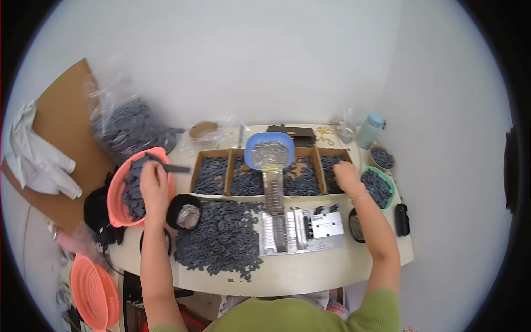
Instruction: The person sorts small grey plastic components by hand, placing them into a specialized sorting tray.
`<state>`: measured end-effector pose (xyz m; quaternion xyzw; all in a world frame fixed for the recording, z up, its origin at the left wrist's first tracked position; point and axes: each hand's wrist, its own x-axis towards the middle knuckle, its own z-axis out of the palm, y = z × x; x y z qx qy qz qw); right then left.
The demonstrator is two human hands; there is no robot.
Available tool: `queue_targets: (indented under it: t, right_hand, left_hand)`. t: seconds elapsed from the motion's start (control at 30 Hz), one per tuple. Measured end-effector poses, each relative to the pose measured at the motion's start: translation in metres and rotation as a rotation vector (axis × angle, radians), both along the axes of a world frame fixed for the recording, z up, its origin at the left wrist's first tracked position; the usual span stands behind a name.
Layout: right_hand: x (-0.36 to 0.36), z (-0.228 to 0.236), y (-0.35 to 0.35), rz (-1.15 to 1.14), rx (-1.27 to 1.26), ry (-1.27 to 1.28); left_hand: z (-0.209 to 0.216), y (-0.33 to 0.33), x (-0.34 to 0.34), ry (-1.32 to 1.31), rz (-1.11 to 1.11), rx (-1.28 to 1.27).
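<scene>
Over the coral basket (115,193) at the left, my left hand (154,182) is closed on a flat dark grey strip (178,169), one end of which sticks out to the right. More dark grey flat pieces (133,191) fill the basket under it. My right hand (347,176) dips into the rightmost compartment of a divided cardboard tray (321,171), among small dark grey pieces. Its fingers are bent together, and what they grip is hidden. Between the hands stands a metal fixture (326,226) with a ribbed chute (274,193) below a blue bowl (269,135) of small shiny metal parts.
A large heap of dark grey pieces (218,238) lies left of the fixture. A black bowl (184,212), a green bowl (377,188) and a blue bottle (370,130) stand around. A plastic bag of grey pieces (135,127) leans behind the basket.
</scene>
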<state>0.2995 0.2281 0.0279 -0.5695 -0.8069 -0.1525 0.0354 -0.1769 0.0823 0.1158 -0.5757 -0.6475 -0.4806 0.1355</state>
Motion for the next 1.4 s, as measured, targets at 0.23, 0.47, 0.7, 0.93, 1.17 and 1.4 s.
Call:
queue_targets:
  t: [0.23, 0.47, 0.7, 0.93, 1.17, 1.4]
  right_hand:
    - [-0.007, 0.021, -0.012, 0.065, 0.012, 0.252]
    - [-0.029, 0.044, -0.052, 0.243, 0.044, 0.483]
    - [-0.038, 0.054, -0.092, 0.346, -0.069, 0.674]
    - [-0.075, 0.036, -0.123, 0.580, -0.284, 0.786]
    - [-0.098, 0.015, -0.151, 0.705, -0.409, 0.759]
    - [-0.122, -0.019, -0.182, 0.860, -0.058, 0.445]
  left_hand:
    - [-0.033, 0.044, -0.014, 0.405, -0.015, -0.167]
    - [-0.113, 0.111, 0.019, 0.437, -0.096, -0.497]
    - [-0.084, 0.093, 0.036, 0.143, -0.257, -0.362]
    - [-0.079, -0.032, 0.142, -0.258, -0.872, -0.693]
    - [-0.107, -0.071, 0.161, -0.006, -0.830, -0.505]
    - [-0.080, -0.062, 0.147, 0.246, -0.961, -0.640]
